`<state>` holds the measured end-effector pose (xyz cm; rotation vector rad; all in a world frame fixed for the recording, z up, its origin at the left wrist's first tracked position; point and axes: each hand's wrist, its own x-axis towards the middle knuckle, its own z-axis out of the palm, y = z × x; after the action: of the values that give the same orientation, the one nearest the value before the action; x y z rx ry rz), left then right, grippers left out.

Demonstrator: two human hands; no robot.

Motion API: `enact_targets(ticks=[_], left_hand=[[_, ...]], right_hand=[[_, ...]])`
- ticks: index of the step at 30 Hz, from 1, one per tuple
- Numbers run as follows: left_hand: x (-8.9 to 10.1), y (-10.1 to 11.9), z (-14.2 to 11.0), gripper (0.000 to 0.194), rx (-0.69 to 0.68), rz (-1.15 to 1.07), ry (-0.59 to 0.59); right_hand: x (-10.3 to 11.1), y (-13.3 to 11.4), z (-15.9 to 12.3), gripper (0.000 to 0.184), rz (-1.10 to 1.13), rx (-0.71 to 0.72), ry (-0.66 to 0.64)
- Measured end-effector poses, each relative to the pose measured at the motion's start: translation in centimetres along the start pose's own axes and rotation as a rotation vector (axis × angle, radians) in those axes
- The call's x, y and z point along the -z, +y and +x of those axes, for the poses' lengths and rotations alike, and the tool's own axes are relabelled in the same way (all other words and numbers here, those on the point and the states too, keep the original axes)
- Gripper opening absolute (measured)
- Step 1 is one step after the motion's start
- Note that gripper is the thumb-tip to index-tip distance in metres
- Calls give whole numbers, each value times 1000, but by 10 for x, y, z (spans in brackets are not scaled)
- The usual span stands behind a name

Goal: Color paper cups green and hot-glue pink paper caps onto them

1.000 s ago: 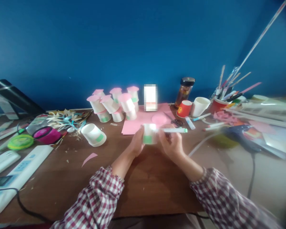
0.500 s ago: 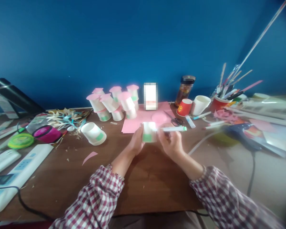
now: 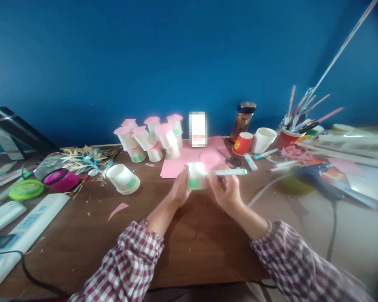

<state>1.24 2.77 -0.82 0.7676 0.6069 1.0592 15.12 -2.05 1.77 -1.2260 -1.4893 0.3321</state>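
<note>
Over the brown desk (image 3: 204,241), a white paper cup (image 3: 195,169) with a green patch sits in the grip of the left hand (image 3: 179,189). The right hand (image 3: 225,188) pinches a green-ended marker (image 3: 228,172), its other end at the cup's side; whether it touches is unclear. Behind lie pink paper sheets (image 3: 174,168) and black-handled scissors (image 3: 234,162). Left of these stand stacked pink-topped cups (image 3: 167,137); at right, a red cup (image 3: 242,143).

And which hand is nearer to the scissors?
Right. The right hand, holding a marker, is just nearside of the scissors; the left hand, holding a cup, is farther away, to their left.
</note>
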Motion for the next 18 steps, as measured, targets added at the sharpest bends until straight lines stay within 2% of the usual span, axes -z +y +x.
enact_targets(ticks=[4, 18], left_hand=[[1, -1, 0, 46, -2, -6, -6], [0, -1, 0, 46, -13, -18, 9]], right_hand=[[0, -1, 1, 11, 60, -15, 45], [-1, 4, -2, 18, 27, -65, -33]])
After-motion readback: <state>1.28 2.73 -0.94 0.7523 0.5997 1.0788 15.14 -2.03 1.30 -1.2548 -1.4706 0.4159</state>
